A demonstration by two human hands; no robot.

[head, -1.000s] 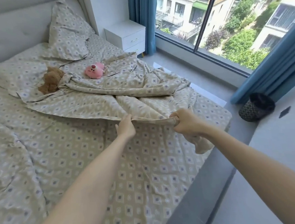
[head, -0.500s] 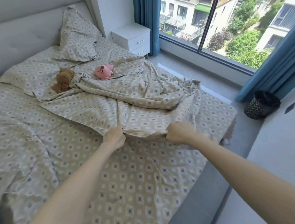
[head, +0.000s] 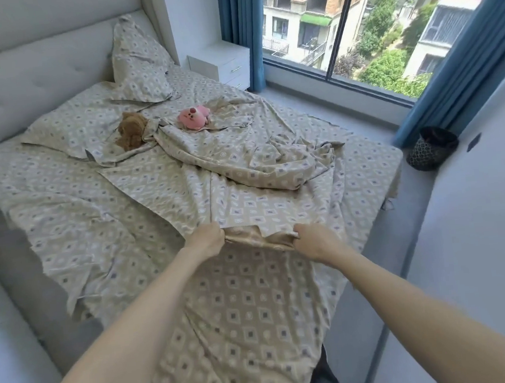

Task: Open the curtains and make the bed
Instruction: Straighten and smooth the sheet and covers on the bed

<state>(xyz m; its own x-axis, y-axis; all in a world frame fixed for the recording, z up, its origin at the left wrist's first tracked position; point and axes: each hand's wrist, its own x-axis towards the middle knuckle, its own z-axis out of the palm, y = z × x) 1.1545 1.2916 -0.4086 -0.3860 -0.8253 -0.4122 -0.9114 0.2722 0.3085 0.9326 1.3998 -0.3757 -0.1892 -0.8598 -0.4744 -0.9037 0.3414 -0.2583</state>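
A beige patterned duvet point(head: 243, 168) lies rumpled across the middle and right of a bed point(head: 63, 188), seen from above by a person standing at its near end. Both bare arms reach forward over the covers. The left hand point(head: 208, 240) has its fingers curled tightly around the duvet's near edge, and the right hand point(head: 312, 239), just to its right, grips the same edge in a closed fist. Between the two hands the fabric is bunched, showing a plain tan underside. Beyond the hands the duvet piles into thick folds toward the right side of the bed.

Farther up the bed, a brown teddy bear point(head: 130, 131) lies partly tucked under a fold of the duvet, and a pink plush toy point(head: 194, 119) rests on top of it to the right. A matching pillow point(head: 140, 67) leans against the pale padded headboard point(head: 33, 72) at the far end.

To the far right of the bed stands a white nightstand point(head: 223, 63). Blue curtains point(head: 241, 32) are drawn back at both sides of a large window point(head: 353, 23), which shows buildings and trees. A dark patterned basket point(head: 430, 148) sits on the floor by the right curtain.
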